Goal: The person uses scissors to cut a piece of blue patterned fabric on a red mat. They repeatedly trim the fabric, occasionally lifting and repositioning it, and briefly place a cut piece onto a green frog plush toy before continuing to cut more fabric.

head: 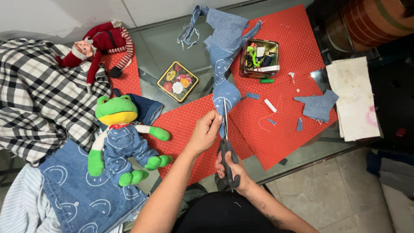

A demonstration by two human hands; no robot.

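Mid-cut: the left hand [206,131] pinches the blue denim strip [224,51] near the glass table's [159,47] front edge; the right hand [230,170] grips scissors [226,149], blades entering. Next, steady closing along the fabric.

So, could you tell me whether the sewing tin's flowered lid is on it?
No, the flowered lid lies apart on the glass table, and the tin stands open.

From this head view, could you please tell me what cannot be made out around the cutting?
- Grey-handled scissors: finger loops covered by right hand.
- Blue denim strip: cut line hidden behind left hand.
- Open square sewing tin: contents too small to identify.
- Brown striped object: cropped by the frame's edge.
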